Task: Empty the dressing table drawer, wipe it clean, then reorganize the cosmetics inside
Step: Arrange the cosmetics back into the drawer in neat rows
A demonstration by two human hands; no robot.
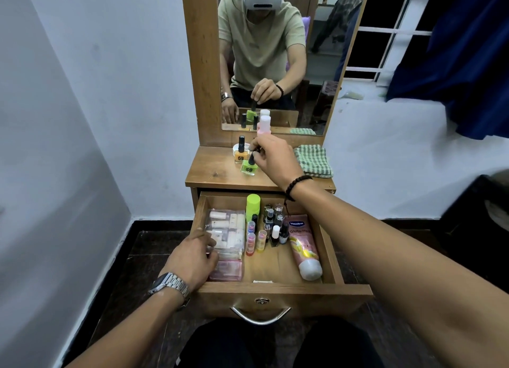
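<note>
I am looking down at a small wooden dressing table, its drawer point(278, 290) pulled open toward me in the lower middle of the frame. I judge the emptying step to be in hand and only begun: most cosmetics are in the drawer, a few stand on the tabletop point(212, 175) above it.

My right hand point(272, 158) reaches up to the centre of the frame. Its fingertips pinch the black cap of a green nail polish bottle point(248, 169), which stands on the tabletop or hangs just above it; I cannot tell which. An orange nail polish bottle point(240, 154) stands just beside it, to the upper left, and a pink bottle point(264, 124) stands behind, against the mirror point(316, 64). A folded green checked cloth point(314, 161) lies to the right of the hand.

My left hand point(192, 260) rests in the lower left part of the drawer. Its fingers are loosely curled on a clear plastic organiser point(227, 230) holding pale tubes; whether they grip it or only rest on it I cannot tell.

To the right of the organiser stand a lime-green capped bottle point(253, 206), several small bottles, and a pink lotion tube point(304, 246) lying along the right side.

The next move, I judge, calls for letting go of the cap once the bottle stands steady, clear of its neighbours, then reaching back into the drawer.
</note>
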